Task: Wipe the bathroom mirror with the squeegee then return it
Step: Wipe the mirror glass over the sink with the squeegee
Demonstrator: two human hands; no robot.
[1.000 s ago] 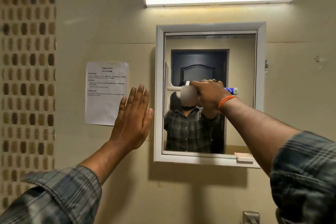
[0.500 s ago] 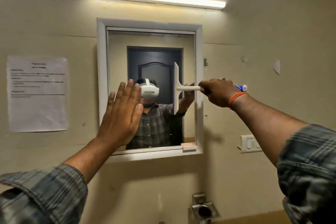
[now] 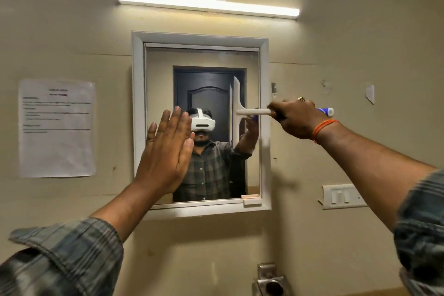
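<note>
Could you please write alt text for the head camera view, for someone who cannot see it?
The right hand holds a white squeegee, blade upright, at the right side of a framed wall mirror. The open left hand is raised before its left side.

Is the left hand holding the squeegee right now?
No, the left hand is open and flat with nothing in it, while the right hand grips the squeegee by its handle.

A small bathroom is shown. A white-framed mirror (image 3: 264, 127) is mounted on a plain beige wall beneath a lit tube light (image 3: 206, 5); a metal tap fitting (image 3: 271, 281) is seen below, a switch plate (image 3: 343, 196) alongside.
</note>
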